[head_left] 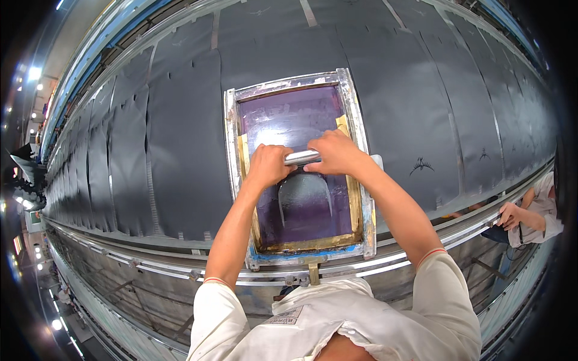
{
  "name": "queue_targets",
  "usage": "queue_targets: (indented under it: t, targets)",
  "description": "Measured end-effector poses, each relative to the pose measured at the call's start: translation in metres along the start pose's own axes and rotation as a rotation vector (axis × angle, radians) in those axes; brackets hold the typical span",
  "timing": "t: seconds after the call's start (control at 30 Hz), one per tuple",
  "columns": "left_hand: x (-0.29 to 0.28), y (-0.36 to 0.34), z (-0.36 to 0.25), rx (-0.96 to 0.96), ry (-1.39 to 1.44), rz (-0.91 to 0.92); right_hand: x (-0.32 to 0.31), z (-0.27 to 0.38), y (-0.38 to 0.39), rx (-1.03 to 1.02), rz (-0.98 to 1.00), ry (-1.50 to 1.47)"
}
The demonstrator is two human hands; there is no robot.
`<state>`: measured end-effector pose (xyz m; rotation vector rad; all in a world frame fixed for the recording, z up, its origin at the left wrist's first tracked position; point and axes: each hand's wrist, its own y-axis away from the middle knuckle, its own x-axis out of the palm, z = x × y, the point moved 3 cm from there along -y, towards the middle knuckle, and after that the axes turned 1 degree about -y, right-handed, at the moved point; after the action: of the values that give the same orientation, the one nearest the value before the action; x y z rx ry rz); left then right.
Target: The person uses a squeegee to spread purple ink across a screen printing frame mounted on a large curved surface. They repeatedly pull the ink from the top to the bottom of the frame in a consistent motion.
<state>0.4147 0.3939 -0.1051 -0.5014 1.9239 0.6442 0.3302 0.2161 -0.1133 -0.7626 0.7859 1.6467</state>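
Both of my hands grip a squeegee with a silver metal handle (302, 157), laid across the middle of a printing screen. My left hand (271, 166) is closed round its left end, and my right hand (336, 153) round its right end. The squeegee's lower edge is mostly hidden by my fingers. A worn metal frame (232, 135) surrounds the screen's purple mesh (289, 111), with yellowish tape along the inner edges. Nearer to me than the squeegee, a greyish arch-shaped wet patch (306, 198) shows on the mesh.
Dark sheets (183, 144) lie side by side along the long table under the screen. Small black printed marks (422, 166) show on sheets at the right. A metal rail (174, 256) runs along the near edge. Another person's hand (512, 215) is by the rail at far right.
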Motion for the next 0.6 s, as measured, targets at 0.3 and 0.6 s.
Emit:
queue_targets:
  t: [0.3,0.6]
  targets:
    - [0.045,0.095,-0.027,0.141,-0.031,-0.166,0.068,0.040,0.073,-0.106,-0.149,0.060]
    - [0.008,0.033,-0.006,0.154,-0.027,-0.151,0.034,0.011,0.016,-0.104,-0.120,0.094]
